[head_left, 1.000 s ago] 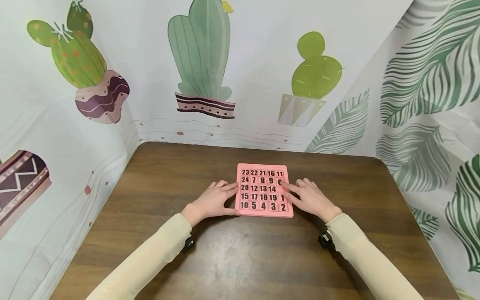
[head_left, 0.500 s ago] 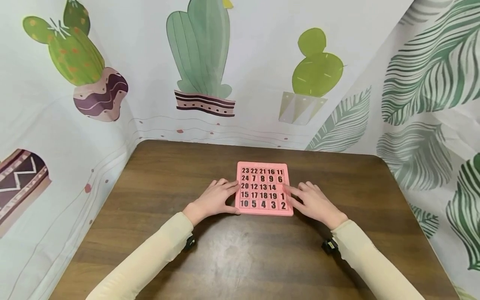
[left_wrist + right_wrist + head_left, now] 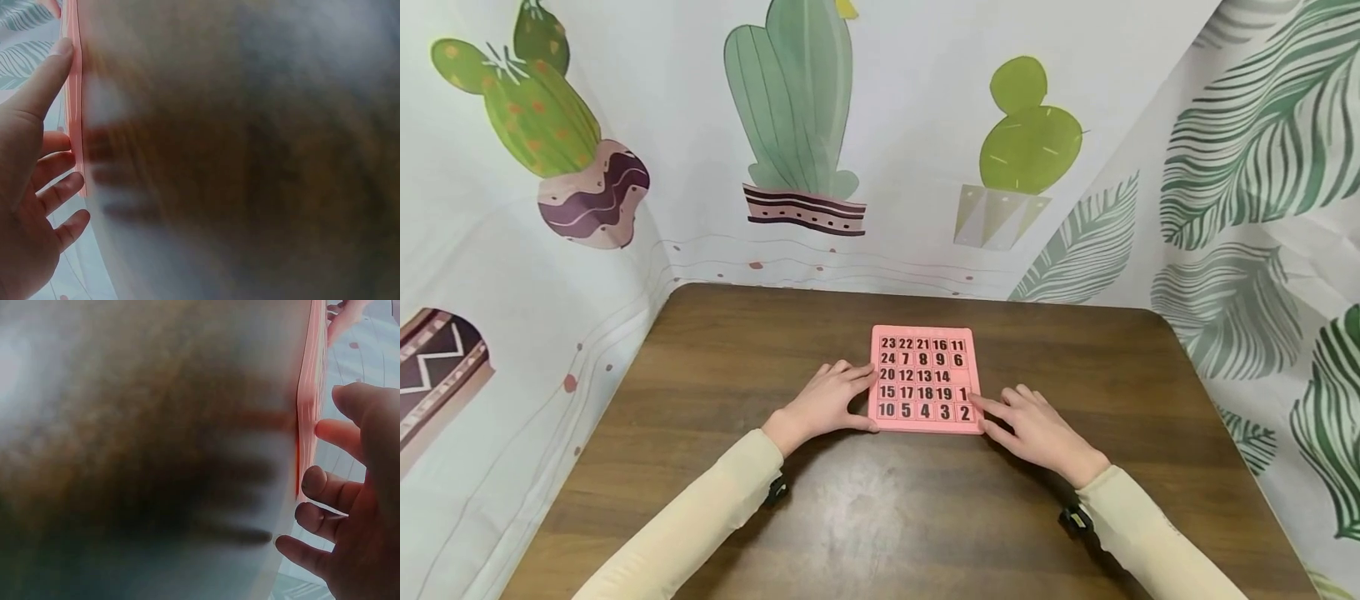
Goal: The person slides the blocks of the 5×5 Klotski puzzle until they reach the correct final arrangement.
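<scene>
A pink number slide puzzle [image 3: 925, 425] lies flat on the wooden table, its black-numbered tiles facing up. The gap among its tiles is at the right end of the third row, below tile 6 [image 3: 958, 360] and above tile 1 [image 3: 963, 394]. My left hand [image 3: 826, 402] rests at the puzzle's left side, thumb near the lower corner and fingers against the edge. At the right side, my right hand [image 3: 1037, 429] touches the right part of tile 1 with its extended index finger. Its thumb is by the lower right edge. In the right wrist view, the other fingers [image 3: 312, 555] are spread.
The brown table [image 3: 880, 517] extends around the puzzle on all sides. Behind it hangs a white backdrop [image 3: 917, 150] printed with cacti and leaves. A small dark device [image 3: 1077, 521] is strapped at the right wrist, and another [image 3: 777, 490] at the left.
My right hand has moved down and to the right, its index finger going from tile 6 past the gap to tile 1. The left hand stays at the left edge. The tile order looks the same.
</scene>
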The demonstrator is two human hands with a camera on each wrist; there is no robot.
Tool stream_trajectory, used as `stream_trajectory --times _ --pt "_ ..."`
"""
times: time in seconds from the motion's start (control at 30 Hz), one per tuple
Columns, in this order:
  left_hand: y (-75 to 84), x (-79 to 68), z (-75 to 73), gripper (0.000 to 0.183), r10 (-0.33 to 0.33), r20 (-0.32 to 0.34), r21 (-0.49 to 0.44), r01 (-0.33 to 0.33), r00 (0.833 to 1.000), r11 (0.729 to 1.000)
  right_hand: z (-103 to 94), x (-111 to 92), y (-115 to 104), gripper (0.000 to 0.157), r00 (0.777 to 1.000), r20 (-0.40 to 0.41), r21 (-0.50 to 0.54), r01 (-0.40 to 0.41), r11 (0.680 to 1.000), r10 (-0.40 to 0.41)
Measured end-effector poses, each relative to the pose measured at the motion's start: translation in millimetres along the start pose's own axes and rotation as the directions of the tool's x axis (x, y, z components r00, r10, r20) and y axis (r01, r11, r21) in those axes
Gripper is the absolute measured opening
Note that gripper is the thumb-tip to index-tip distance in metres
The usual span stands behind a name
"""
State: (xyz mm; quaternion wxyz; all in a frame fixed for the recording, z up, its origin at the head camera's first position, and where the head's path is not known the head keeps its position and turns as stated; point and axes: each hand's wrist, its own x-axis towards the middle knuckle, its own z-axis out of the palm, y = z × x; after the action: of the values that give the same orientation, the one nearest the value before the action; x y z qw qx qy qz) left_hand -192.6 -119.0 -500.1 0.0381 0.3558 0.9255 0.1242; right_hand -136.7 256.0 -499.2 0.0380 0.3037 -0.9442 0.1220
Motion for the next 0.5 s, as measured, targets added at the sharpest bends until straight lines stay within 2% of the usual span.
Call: stream_trajectory --times 0.33,0.5 --pt "0.1 -1.1 0.5 0.095 -0.005 -0.003 -0.005 0.005 1.000 1.000 2.1 18.2 8.7 0.045 1.000 -0.009 -0.004 -0.025 1.000 0.025" --pt "0.7 -1.2 -1.1 0.095 -0.012 0.019 -0.024 0.012 1.000 1.000 1.6 24.7 13.5 0.045 0.999 0.022 0.003 -0.049 0.999 0.049"
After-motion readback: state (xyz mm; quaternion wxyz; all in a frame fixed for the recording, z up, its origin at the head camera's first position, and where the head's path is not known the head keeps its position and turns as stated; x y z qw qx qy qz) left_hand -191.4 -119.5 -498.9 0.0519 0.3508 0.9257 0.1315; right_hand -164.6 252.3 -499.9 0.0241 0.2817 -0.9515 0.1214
